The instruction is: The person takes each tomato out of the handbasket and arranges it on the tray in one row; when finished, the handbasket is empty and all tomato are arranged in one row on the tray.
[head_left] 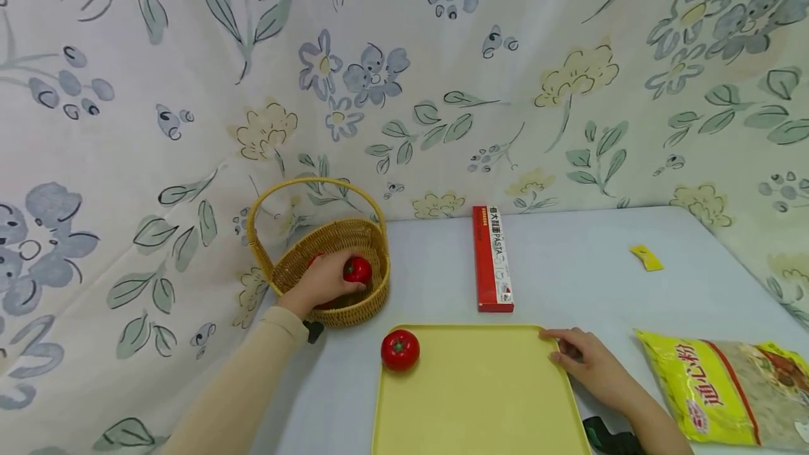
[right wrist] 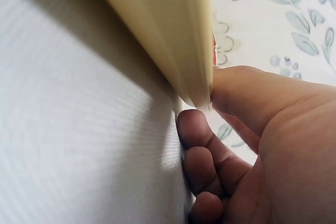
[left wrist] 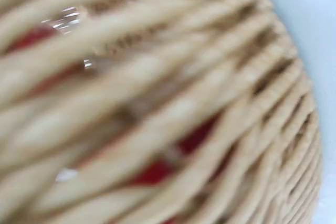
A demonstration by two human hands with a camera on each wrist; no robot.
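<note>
My left hand point(head_left: 329, 279) reaches into a woven wicker basket point(head_left: 344, 314) and grips a red tomato point(head_left: 357, 270) between thumb and fingers. Part of another red item point(head_left: 314, 258) shows behind that hand. The left wrist view is filled by the blurred basket weave point(left wrist: 157, 87), with red glimpsed through its gaps. A second tomato point(head_left: 400, 350) sits on the upper left corner of a yellow tray point(head_left: 480, 399). At the tray's upper right corner, my right hand point(head_left: 590, 367) holds the rim; in the right wrist view the thumb touches the rim point(right wrist: 194, 40) and the other fingers curl below.
Behind the tray lies a red and white pasta box point(head_left: 493, 258). A yellow bag of noodles point(head_left: 720, 395) is on the right, and a small yellow packet point(head_left: 647, 258) lies farther back. Floral cloth point(head_left: 404, 90) hangs behind the white table.
</note>
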